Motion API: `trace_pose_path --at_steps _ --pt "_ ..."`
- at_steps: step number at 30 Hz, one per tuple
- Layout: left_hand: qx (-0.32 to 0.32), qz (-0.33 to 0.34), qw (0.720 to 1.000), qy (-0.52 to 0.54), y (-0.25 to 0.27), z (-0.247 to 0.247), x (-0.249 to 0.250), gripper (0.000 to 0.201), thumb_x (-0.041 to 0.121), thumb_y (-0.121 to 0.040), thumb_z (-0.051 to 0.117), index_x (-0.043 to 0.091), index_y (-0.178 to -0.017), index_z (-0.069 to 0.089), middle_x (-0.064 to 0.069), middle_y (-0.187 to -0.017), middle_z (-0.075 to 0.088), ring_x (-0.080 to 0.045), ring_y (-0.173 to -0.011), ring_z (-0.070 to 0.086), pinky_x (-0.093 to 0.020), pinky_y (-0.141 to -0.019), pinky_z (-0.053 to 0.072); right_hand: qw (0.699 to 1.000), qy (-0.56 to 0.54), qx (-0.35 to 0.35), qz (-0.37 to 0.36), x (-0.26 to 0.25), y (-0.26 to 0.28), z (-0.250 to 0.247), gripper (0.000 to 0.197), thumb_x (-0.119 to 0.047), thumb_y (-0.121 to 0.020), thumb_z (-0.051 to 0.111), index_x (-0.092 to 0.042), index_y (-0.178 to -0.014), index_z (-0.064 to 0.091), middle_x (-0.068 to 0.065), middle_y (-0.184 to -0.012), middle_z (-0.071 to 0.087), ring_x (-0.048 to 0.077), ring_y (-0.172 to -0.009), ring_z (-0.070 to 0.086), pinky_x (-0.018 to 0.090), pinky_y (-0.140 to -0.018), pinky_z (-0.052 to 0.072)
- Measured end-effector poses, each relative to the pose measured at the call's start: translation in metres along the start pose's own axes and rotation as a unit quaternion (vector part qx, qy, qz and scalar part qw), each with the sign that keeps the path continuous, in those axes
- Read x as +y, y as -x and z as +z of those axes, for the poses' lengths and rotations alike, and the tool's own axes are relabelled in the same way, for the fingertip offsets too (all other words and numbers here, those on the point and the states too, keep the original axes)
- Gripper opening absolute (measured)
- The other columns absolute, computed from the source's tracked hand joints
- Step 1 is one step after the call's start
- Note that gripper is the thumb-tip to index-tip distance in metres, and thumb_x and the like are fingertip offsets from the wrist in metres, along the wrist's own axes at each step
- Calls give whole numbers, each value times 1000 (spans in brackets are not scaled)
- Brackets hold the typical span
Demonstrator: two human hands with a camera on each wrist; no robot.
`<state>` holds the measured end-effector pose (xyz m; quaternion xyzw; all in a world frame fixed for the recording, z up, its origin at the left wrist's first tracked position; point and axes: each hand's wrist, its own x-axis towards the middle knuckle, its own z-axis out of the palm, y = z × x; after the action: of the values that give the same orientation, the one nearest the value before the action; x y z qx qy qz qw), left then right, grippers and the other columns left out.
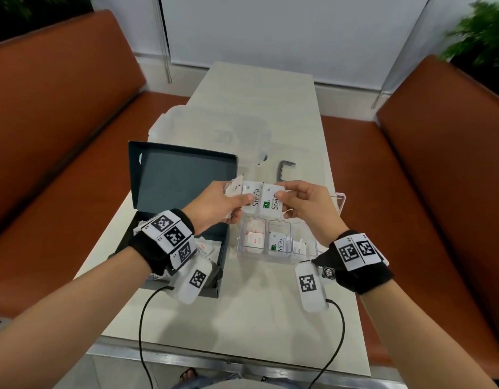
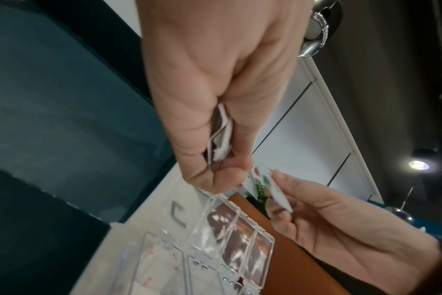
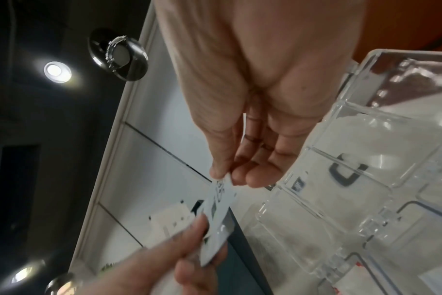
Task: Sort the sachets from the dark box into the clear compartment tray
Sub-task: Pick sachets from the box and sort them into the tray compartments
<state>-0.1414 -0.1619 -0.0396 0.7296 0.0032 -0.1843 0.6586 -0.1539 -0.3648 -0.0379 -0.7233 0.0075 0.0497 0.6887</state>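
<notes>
The dark box (image 1: 214,276) stands open at the left, lid (image 1: 181,178) upright, with sachets inside. Beside it on the right is the clear compartment tray (image 1: 307,256); it holds red-print sachets (image 1: 254,237), a Stevia sachet (image 1: 279,242) and a white sachet (image 1: 300,245) in separate compartments. Above the tray my left hand (image 1: 241,207) grips a bundle of sachets (image 2: 221,139), thumb on a Stevia sachet (image 1: 252,200). My right hand (image 1: 283,204) pinches a second Stevia sachet (image 1: 270,202) by its edge, also seen in the right wrist view (image 3: 220,201).
A grey U-shaped handle (image 1: 283,169) lies behind the tray, and crumpled clear plastic (image 1: 214,130) behind the box. Orange-brown benches (image 1: 60,136) flank the narrow pale table (image 1: 256,318). Cables hang from both wrists over the near edge.
</notes>
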Motion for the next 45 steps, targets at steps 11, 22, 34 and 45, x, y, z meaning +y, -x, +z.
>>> trace_pose_path --at_steps 11,22,34,45 --pt "-77 -20 997 -11 -5 22 -8 7 13 -91 65 7 -95 62 1 -55 59 -10 -50 56 -22 -53 52 990 134 43 -26 11 2 5 21 -15 -81 75 -14 -101 69 5 -78 66 12 -63 64 24 -61 56" --pt "-25 -20 998 -49 -6 8 -15 10 15 -93 62 7 -98 67 -9 -82 70 -6 -54 58 -24 -58 53 976 198 66 68 29 -17 -23 8 -11 -81 74 -16 -87 73 -3 -81 69 6 -81 61 17 -71 40" --pt "-17 -22 999 -43 1 0 -20 10 13 -95 60 8 -100 66 -7 -82 70 -6 -56 59 -22 -59 53 872 479 80 65 78 -4 2 20 -26 -90 55 -38 -98 69 -9 -86 67 19 -96 57 38 -89 32" --pt "-16 -25 999 -30 1 -3 -20 8 13 -95 60 9 -99 66 -6 -79 70 -8 -57 59 -22 -59 53 717 697 4 -18 87 -8 8 24 -36 -92 50 -34 -111 64 -6 -99 69 21 -102 50 41 -82 26"
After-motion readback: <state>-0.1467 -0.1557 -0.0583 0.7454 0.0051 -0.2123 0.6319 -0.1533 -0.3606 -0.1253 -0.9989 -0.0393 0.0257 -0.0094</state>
